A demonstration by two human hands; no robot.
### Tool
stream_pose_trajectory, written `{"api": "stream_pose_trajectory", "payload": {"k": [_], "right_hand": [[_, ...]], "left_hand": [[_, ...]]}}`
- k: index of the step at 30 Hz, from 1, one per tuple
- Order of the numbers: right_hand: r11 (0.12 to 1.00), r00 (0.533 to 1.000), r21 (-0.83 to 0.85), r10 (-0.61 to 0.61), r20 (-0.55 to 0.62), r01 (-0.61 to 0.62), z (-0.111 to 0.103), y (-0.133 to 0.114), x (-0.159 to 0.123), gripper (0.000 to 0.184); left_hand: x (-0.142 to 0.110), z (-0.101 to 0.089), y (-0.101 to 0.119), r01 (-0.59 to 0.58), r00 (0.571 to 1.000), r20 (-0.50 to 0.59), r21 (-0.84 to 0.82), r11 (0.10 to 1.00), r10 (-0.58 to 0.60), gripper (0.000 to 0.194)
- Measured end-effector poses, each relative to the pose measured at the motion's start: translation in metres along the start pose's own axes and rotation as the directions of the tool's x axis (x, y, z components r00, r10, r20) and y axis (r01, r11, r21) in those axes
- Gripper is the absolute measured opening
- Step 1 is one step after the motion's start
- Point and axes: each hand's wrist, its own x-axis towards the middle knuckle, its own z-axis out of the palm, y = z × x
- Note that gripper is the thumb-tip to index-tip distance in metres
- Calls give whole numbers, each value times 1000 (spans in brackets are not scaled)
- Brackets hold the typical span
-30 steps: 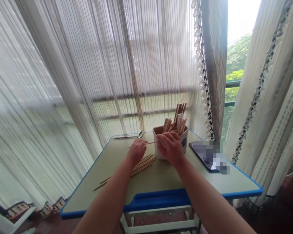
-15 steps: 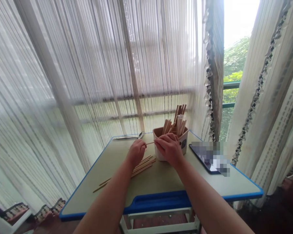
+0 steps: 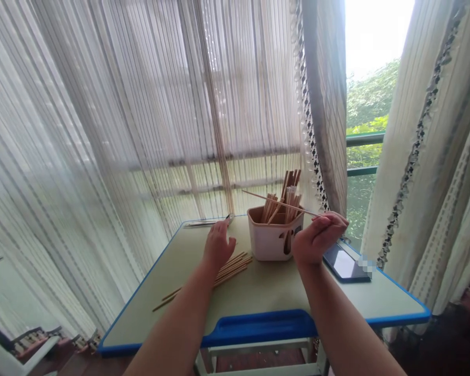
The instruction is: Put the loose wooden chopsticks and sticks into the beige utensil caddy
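Note:
Raised just right of the chopstick holder, my right hand (image 3: 321, 236) is closed around one end of a chopstick (image 3: 258, 196). That chopstick points to the left, its far end in the air across the holder. My left hand (image 3: 218, 245) has its fingers stretched out, with nothing visible in it, over the far end of several loose chopsticks (image 3: 235, 267) lying on the table. The white holder (image 3: 269, 244) with a brown rim stands between my hands. Bundles of chopsticks (image 3: 292, 180) stick up out of it.
A dark flat tablet or phone (image 3: 347, 265) lies right of the holder. Thin metal utensils (image 3: 199, 224) lie at the table's back left. The table (image 3: 141, 318) has a blue edge, and sheer curtains (image 3: 160, 104) hang behind it.
My right hand has moved right and turned, carrying the chopstick with it. My left hand has let go of the chopstick's other end, and its fingers have opened.

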Motion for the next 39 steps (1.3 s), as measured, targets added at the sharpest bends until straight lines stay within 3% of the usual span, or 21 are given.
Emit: {"api": "stream_pose_trajectory", "payload": {"k": [13, 19, 22, 27, 30, 32, 35, 39], "right_hand": [[1000, 1000, -11, 20, 9, -19, -1, 1, 2, 16], [998, 981, 60, -39, 189, 28, 0, -1, -1, 15], [998, 944, 57, -26, 328, 7, 3, -1, -3, 16], [994, 812, 105, -54, 581, -9, 12, 2, -7, 19], [995, 750, 96, -65, 658, 2, 16, 4, -12, 21], [997, 739, 74, -62, 670, 17, 17, 5, -14, 22], [999, 758, 42, -49, 651, 28, 16, 5, -15, 25], [999, 804, 32, -10, 594, -12, 13, 4, -12, 33]], "left_hand": [[-1, -1, 1, 19, 996, 82, 40, 999, -23, 36], [-1, -1, 2, 19, 995, 101, 41, 999, -23, 31], [-1, 0, 2, 20, 993, 112, 42, 999, -24, 29], [0, 0, 3, 26, 992, 124, 49, 998, -32, 29], [1, -1, 3, 31, 989, 145, 61, 998, -39, 28], [0, 0, 2, 48, 982, 178, 95, 994, -65, 30], [-2, 4, -2, 119, 935, 306, 206, 971, -180, 32], [-6, 7, -6, 177, 797, 505, 329, 928, -332, 25]]}}
